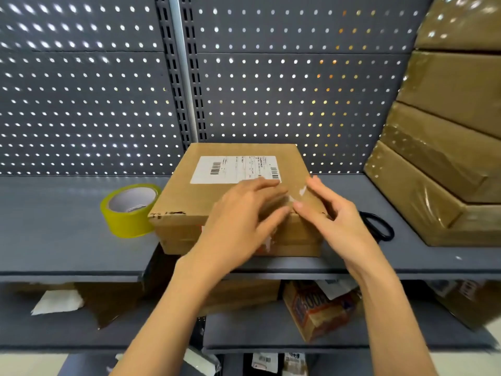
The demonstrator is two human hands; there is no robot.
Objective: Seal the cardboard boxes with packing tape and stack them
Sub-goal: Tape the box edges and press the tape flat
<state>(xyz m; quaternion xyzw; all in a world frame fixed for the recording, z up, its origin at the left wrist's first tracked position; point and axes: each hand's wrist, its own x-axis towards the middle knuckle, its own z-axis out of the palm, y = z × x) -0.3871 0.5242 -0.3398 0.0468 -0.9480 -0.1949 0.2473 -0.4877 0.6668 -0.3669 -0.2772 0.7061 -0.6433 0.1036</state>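
On grey shelf (67, 240): cardboard box (217, 202); left hand (238, 221), right hand (333, 213) pressing its top edge, fingers straight, grasping nothing; tape roll (130, 213) touching box's left.

tape roll (130, 210) left of box (206, 196), scissors (378, 226) right (stack (444, 169) beyond)

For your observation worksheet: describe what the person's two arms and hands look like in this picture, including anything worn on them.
Both forearms are bare up to the bottom edge of the picture, with no sleeves in view. The left hand and the right hand wear no gloves. No ring, watch, bracelet or marking shows on either. The fingernails that show are short and unpainted.
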